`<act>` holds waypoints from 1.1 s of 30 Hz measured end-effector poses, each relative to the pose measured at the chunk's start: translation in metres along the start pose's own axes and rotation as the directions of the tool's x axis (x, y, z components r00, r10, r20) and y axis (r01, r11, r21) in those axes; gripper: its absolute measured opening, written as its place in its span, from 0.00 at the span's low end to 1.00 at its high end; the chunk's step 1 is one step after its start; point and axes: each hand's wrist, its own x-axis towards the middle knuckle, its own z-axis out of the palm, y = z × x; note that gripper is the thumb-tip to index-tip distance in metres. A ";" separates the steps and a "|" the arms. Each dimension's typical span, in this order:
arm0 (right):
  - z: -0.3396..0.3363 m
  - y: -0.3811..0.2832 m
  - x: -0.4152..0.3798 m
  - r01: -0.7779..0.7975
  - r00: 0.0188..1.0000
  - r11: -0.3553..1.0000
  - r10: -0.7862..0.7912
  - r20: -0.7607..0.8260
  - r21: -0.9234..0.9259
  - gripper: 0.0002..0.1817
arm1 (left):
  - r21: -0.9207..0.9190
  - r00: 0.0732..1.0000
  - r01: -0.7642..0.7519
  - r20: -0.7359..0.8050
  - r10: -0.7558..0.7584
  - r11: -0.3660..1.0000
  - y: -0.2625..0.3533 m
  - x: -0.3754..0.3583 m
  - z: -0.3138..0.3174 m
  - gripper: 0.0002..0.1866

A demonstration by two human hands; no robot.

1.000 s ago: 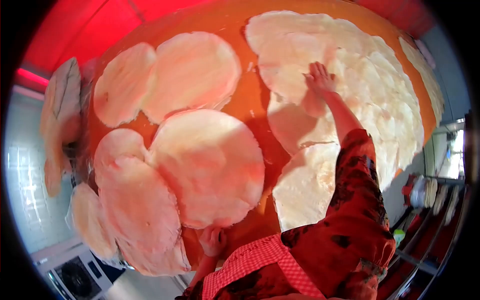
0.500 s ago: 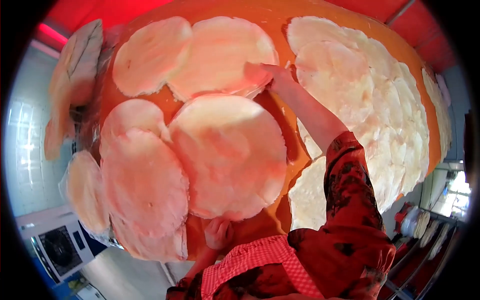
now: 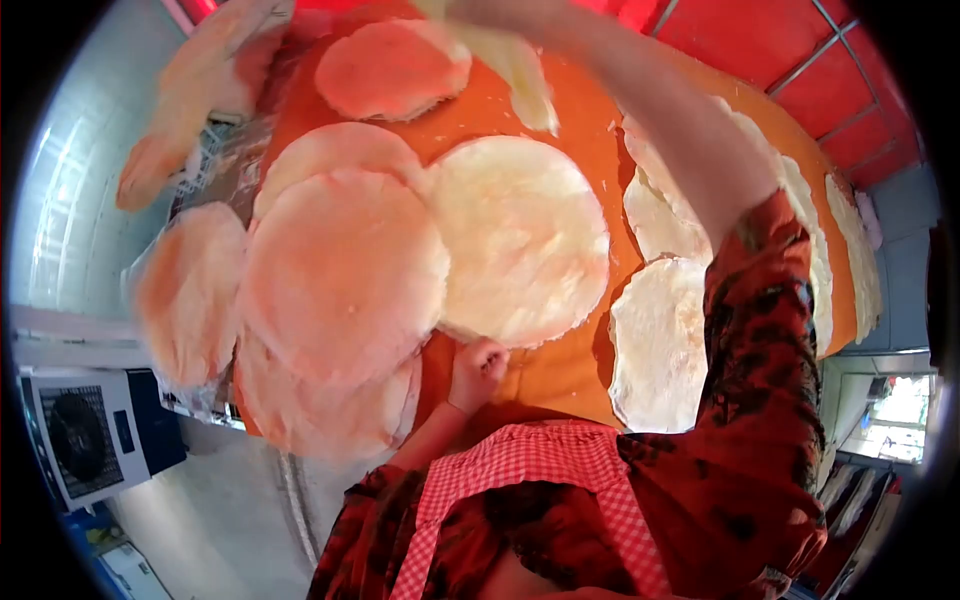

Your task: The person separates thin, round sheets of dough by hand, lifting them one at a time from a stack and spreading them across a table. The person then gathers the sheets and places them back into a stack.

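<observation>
Handling thin sheet [image 3: 528,88], apparently | left hand [image 3: 480,370]: narrow grip | right hand [image 3: 462,9]: blurred, cannot tell | calls for even support

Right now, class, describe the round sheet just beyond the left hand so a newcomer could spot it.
On the orange table, look just beyond the curled left hand. The broad, round sheet there looks mostly creamy, whereas the overlapping sheets to its left look pinker.

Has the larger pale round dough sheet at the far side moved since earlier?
Yes, upward: the thin sheet is now bunched and lifted off the orange tabletop.
</observation>
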 end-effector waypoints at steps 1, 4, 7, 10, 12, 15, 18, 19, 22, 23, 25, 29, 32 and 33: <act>-0.010 -0.048 -0.042 -0.028 0.992 0.982 0.004 0.125 0.188 0.20 | -0.381 0.980 0.171 -0.033 -0.198 0.909 -0.008 -0.002 -0.005 0.10; 0.076 -0.099 -0.114 0.241 0.969 0.947 -0.246 0.004 -0.213 0.19 | -0.844 0.954 -0.106 -0.236 -0.186 0.526 0.070 0.013 -0.067 0.28; 0.137 -0.151 -0.196 0.122 0.895 0.992 -0.104 0.433 -0.013 0.23 | -0.972 0.982 -0.178 -0.186 -0.035 0.155 0.069 0.002 -0.114 0.38; 0.202 -0.144 -0.252 0.108 0.887 0.945 -0.233 0.400 0.310 0.26 | -0.917 0.963 -0.084 -0.175 -0.206 0.389 0.066 -0.012 -0.128 0.35; 0.208 -0.139 -0.263 -0.005 0.866 0.924 -0.188 0.464 0.383 0.32 | -0.924 0.977 -0.098 -0.160 -0.139 0.370 0.069 -0.021 -0.128 0.33; 0.217 -0.125 -0.275 -0.006 0.944 0.916 -0.126 0.303 0.401 0.30 | -0.958 0.984 -0.109 -0.142 -0.106 0.266 0.064 -0.018 -0.129 0.32; 0.210 -0.126 -0.279 0.201 0.947 0.903 -0.279 0.162 0.380 0.27 | -0.974 0.982 -0.117 -0.142 -0.121 0.196 0.062 -0.015 -0.128 0.31; 0.210 -0.127 -0.279 0.288 0.934 0.885 -0.344 0.098 0.365 0.26 | -0.979 0.984 -0.099 -0.123 -0.126 0.180 0.058 -0.016 -0.129 0.31; 0.203 -0.119 -0.273 0.139 0.937 0.903 -0.252 0.240 0.407 0.21 | -0.987 0.994 -0.040 -0.055 -0.092 0.157 0.060 -0.018 -0.130 0.30; 0.207 -0.117 -0.272 0.146 0.951 0.915 -0.234 0.200 0.375 0.20 | -0.988 0.997 -0.020 -0.031 -0.073 0.153 0.059 -0.020 -0.131 0.30; 0.215 -0.116 -0.271 0.157 0.972 0.938 -0.202 0.119 0.308 0.17 | -0.989 0.998 -0.005 -0.015 -0.069 0.146 0.050 -0.023 -0.130 0.29; 0.218 -0.112 -0.272 0.190 0.975 0.901 -0.219 0.033 0.389 0.11 | -0.995 0.990 -0.043 -0.055 -0.127 0.092 0.063 -0.033 -0.130 0.25; 0.233 -0.108 -0.278 0.180 0.973 0.955 -0.208 0.098 0.236 0.09 | -0.927 0.963 0.056 -0.048 -0.265 0.370 -0.006 -0.041 -0.127 0.21; 0.237 -0.113 -0.282 0.165 0.960 0.982 -0.182 0.212 0.095 0.09 | -0.407 0.963 -0.072 -0.268 -0.044 0.911 -0.031 -0.045 -0.126 0.19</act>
